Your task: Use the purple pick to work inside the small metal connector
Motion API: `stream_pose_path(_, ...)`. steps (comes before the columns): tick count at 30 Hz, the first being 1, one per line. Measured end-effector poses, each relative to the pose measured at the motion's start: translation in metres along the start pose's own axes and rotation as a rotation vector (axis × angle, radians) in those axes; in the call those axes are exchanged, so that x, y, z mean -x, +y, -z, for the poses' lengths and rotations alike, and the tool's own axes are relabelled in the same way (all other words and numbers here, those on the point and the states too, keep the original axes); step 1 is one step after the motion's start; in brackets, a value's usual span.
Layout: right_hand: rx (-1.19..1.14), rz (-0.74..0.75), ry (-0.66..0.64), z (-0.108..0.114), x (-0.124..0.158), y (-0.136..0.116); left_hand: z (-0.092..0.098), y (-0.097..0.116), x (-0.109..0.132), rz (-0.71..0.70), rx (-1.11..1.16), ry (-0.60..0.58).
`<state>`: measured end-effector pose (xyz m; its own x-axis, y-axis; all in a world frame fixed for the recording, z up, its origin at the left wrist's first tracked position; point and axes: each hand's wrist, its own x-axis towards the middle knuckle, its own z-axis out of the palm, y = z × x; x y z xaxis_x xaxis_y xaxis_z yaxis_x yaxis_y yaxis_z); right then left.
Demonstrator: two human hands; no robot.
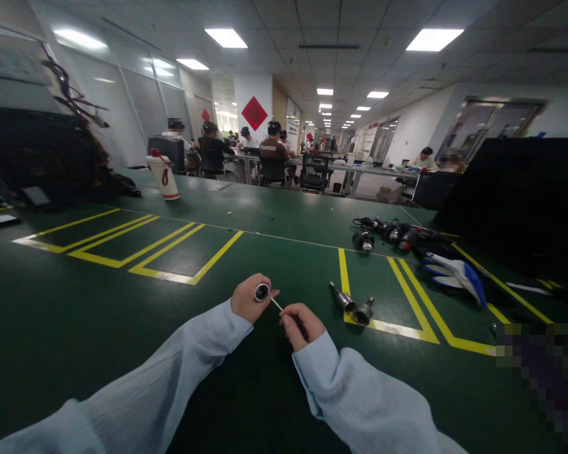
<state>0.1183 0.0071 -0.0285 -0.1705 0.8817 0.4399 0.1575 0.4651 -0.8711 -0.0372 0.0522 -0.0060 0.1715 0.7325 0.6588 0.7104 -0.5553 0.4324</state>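
My left hand (247,301) is wrapped round a metal cup-shaped part (262,292), whose round open end faces up toward me with a dark inside. My right hand (305,321) pinches a thin metal rod (275,303). The rod slants up and left to the cup's side; whether its tip touches the cup or the left fingers I cannot tell. To the right of my hands lie two metal cup-shaped parts with stems, one (346,302) tilted on its side and the other (363,313) close against it.
Yellow tape (397,329) marks boxes on the green table (274,217). Black and metal parts (394,233) lie at right behind a blue-white glove (457,277). A white cup (163,176) with a red cord stands far left. Dark bulky objects flank both sides; people sit beyond.
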Motion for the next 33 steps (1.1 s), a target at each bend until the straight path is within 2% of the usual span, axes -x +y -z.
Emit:
stream_pose_path(5,-0.026,-0.063,0.003,0.0018,0.0004,0.0,-0.0007,-0.0008,0.0008,-0.122,-0.06,-0.107)
stream_pose_path(12,0.002,-0.008,-0.026,-0.0024,0.0007,0.0012,0.0019,0.0015,-0.0008,0.004,-0.009,-0.052)
stream_pose_path(20,0.023,0.064,-0.036,-0.0012,0.0,-0.0005,0.001,0.0025,-0.002,0.046,0.048,0.018)
stream_pose_path(27,-0.056,-0.042,-0.017,0.0013,0.001,-0.0006,0.0004,0.0016,0.0019,-0.107,-0.081,-0.049)
stream_pose_path(33,-0.042,-0.048,-0.015,-0.0029,0.0012,0.0015,0.0006,-0.0007,0.0013,-0.137,-0.133,-0.053)
